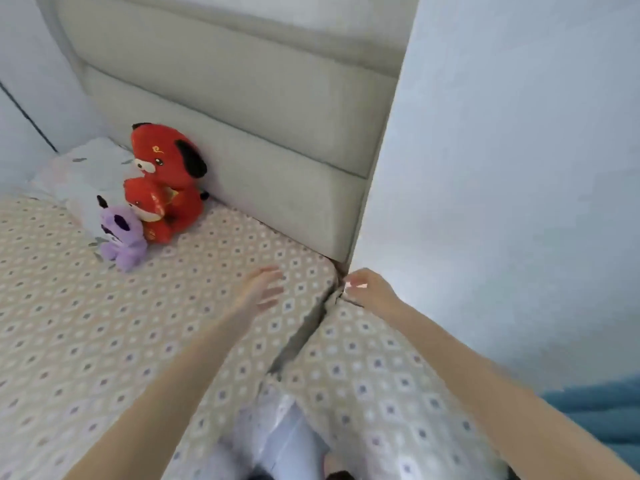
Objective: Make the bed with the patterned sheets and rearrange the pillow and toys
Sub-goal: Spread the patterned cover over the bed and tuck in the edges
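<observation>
The patterned sheet (104,323) with small diamond motifs covers the mattress. My left hand (263,285) hovers flat over it near the head-end corner, fingers straight. My right hand (367,285) pinches the sheet's edge at that corner, where a dark fold runs down between the flat part and the bunched part (374,375). A big red plush dog (166,168), a small red plush (145,209) and a purple plush (121,233) sit against the headboard. A white pillow (86,171) with grey marks lies behind them at the left.
The grey padded headboard (242,116) stands along the back. A pale wall (502,168) borders the bed on the right. Blue fabric (602,410) shows at the lower right. My white-clad legs (277,434) are at the bottom.
</observation>
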### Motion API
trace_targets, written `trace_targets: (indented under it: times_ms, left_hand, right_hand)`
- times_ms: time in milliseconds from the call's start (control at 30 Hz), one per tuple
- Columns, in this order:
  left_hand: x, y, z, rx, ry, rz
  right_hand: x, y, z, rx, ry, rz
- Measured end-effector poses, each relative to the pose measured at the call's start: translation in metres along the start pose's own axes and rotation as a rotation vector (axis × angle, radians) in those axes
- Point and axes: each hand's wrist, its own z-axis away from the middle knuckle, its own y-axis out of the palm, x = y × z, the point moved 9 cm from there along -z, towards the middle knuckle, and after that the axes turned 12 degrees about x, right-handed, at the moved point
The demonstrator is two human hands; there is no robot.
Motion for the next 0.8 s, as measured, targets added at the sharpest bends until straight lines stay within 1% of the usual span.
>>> trace_targets:
  times_ms: [167,333,433,567,633,733,800]
  left_hand:
    - [0.062,0.09,-0.025,0.039,-0.146,-0.053]
    - [0.119,0.143,-0.053,0.08,-0.25,-0.129]
    - [0.149,0.161,-0.077,0.094,-0.302,-0.189]
    - [0.181,0.172,-0.102,0.113,-0.334,-0.228]
    - [0.196,0.174,-0.116,0.113,-0.35,-0.24]
    - [0.211,0.175,-0.136,0.121,-0.348,-0.23]
    - [0.22,0.174,-0.146,0.119,-0.357,-0.231]
  right_hand:
    - [-0.138,-0.04,0.014,0.038,0.262,0.021]
    - [-0.25,-0.047,0.014,0.139,0.442,0.065]
    - [-0.294,-0.051,0.004,0.171,0.498,0.152]
    - [-0.323,-0.062,-0.017,0.132,0.484,0.38]
    - [-0.343,-0.064,-0.026,0.141,0.51,0.459]
    - [-0.372,-0.057,-0.034,0.24,0.575,0.626]
    - [-0.388,-0.052,-0.038,0.289,0.628,0.69]
